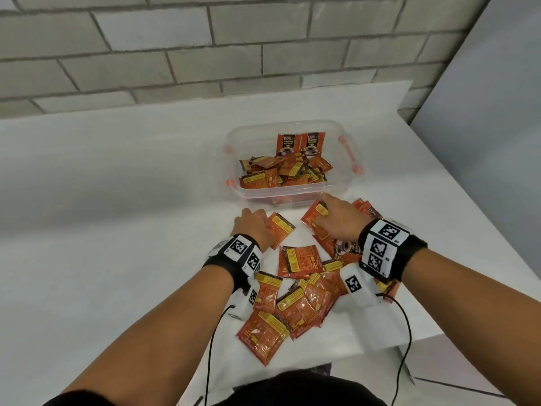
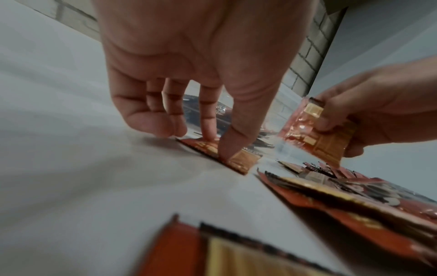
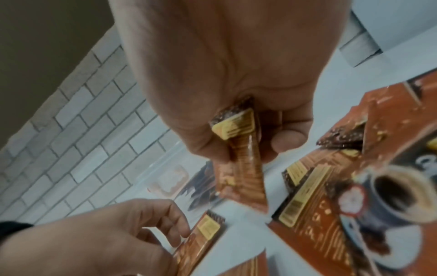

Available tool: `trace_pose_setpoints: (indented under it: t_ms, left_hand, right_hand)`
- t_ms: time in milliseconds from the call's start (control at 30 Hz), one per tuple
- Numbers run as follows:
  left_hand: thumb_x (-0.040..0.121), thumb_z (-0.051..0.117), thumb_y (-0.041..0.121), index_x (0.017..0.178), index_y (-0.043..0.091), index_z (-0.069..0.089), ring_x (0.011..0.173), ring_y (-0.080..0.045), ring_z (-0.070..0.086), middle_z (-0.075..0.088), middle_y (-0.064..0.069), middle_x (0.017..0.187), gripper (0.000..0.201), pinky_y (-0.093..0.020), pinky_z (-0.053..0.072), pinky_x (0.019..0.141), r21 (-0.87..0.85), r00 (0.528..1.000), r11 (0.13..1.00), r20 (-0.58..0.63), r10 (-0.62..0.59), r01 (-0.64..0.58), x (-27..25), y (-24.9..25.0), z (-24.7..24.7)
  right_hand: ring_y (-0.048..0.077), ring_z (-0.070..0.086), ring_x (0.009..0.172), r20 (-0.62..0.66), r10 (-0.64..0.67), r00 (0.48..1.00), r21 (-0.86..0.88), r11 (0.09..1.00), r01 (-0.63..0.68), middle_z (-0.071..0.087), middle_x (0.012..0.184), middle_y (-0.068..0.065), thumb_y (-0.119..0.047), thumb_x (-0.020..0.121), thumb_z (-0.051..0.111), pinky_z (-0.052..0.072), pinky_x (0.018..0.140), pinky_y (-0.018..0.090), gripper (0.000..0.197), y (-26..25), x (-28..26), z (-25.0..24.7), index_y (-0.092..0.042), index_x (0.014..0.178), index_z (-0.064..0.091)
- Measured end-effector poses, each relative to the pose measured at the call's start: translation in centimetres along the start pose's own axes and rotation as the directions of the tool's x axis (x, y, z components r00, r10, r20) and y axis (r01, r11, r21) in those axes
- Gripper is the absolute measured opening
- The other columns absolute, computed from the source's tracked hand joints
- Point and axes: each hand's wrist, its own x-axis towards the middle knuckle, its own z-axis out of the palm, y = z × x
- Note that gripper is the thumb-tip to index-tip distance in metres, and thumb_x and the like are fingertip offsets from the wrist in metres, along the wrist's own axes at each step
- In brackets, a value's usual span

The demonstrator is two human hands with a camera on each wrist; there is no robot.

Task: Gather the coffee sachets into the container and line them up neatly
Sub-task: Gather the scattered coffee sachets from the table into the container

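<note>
A clear plastic container point(image 1: 345, 183) stands on the white table and holds a loose heap of orange coffee sachets point(image 1: 281, 171), two of them upright at its back. My left hand point(image 1: 265, 227) is just in front of it; its thumb and index finger point(image 2: 208, 128) pinch down on a sachet point(image 2: 243, 160) lying flat on the table. My right hand point(image 1: 325, 213) grips another sachet point(image 3: 243, 168) between thumb and fingers, lifted off the table near the container's front wall. Several more sachets point(image 1: 298, 294) lie scattered between my wrists and my body.
A grey brick wall runs behind the table. The table's right edge point(image 1: 468, 218) lies close to my right forearm, and its front edge close to my body. Black cables hang from both wrist bands. The tabletop to the left is bare white.
</note>
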Motion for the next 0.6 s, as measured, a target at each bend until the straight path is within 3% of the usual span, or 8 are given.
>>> trace_pose_setpoints:
  t_ms: [100,167,233,367,400,500,600]
  left_hand:
    - [0.08,0.072,0.032,0.13,0.022,0.045,0.12,-0.03,0.04,0.042,-0.01,0.127,0.057,-0.04,0.043,0.098,0.015,0.999,0.999,0.002,0.04,-0.04,-0.3,0.2,0.3]
    - [0.082,0.068,0.04,0.138,0.023,0.037,0.125,-0.031,0.036,0.037,-0.012,0.134,0.066,-0.042,0.042,0.1,0.053,0.999,0.997,0.007,0.054,-0.054,-0.4,0.6,0.6]
    - [0.08,0.069,0.045,0.142,0.022,0.031,0.129,-0.032,0.033,0.033,-0.013,0.14,0.076,-0.045,0.04,0.102,0.105,0.999,0.994,0.019,0.04,-0.042,-0.4,0.8,0.9]
    - [0.074,0.078,0.043,0.144,0.023,0.025,0.13,-0.034,0.034,0.034,-0.015,0.14,0.09,-0.046,0.038,0.104,0.102,0.999,0.995,0.05,-0.008,0.003,-0.1,0.7,0.5]
    - [0.073,0.079,0.041,0.145,0.024,0.025,0.129,-0.034,0.036,0.036,-0.016,0.139,0.092,-0.045,0.038,0.104,0.084,0.998,0.996,0.062,-0.021,0.015,0.1,0.6,0.4]
    - [0.069,0.084,0.034,0.145,0.023,0.024,0.124,-0.032,0.045,0.047,-0.014,0.134,0.098,-0.044,0.042,0.102,0.0,0.995,0.999,0.095,-0.038,0.038,0.2,-0.2,0.1]
    - [0.074,0.08,0.025,0.14,0.018,0.031,0.115,-0.028,0.054,0.055,-0.011,0.128,0.083,-0.036,0.046,0.096,-0.111,0.993,0.994,0.12,-0.006,0.02,-0.2,-1.3,-0.7]
  right_hand:
    - [0.004,0.051,0.066,0.084,-0.046,0.995,0.028,0.999,0.043,0.059,0.102,0.001,-0.023,0.094,0.05,0.038,0.056,0.021,0.04,-0.1,-1.3,-0.5,-0.016,0.133,0.043]
    - [0.01,0.057,0.077,0.177,-0.052,0.983,0.01,0.999,0.051,0.062,0.107,0.002,-0.023,0.092,0.054,0.046,0.066,0.027,0.028,-0.3,-1.8,-0.1,-0.017,0.119,0.051]
    - [0.015,0.058,0.09,0.279,-0.044,0.959,-0.051,0.997,0.06,0.062,0.112,0.003,-0.025,0.091,0.056,0.048,0.079,0.03,0.031,-0.4,-1.9,0.7,-0.018,0.121,0.051]
    - [0.013,0.053,0.074,0.361,-0.011,0.932,-0.181,0.98,0.081,0.057,0.087,-0.002,-0.031,0.089,0.06,0.042,0.062,0.027,0.05,-0.7,-1.8,2.1,-0.015,0.131,0.041]
    - [0.014,0.053,0.075,0.363,-0.004,0.932,-0.211,0.974,0.087,0.056,0.088,-0.002,-0.032,0.087,0.062,0.041,0.063,0.027,0.055,-0.7,-1.7,2.3,-0.014,0.134,0.038]
    - [0.019,0.051,0.097,0.354,-0.004,0.935,-0.326,0.937,0.128,0.052,0.111,0.004,-0.04,0.08,0.07,0.044,0.08,0.03,0.073,-0.5,-1.6,2.6,-0.014,0.138,0.034]
    - [0.024,0.044,0.116,0.318,-0.007,0.948,-0.417,0.897,0.146,0.044,0.127,0.008,-0.047,0.075,0.073,0.043,0.093,0.037,0.081,-0.1,-1.6,2.9,-0.015,0.138,0.034]
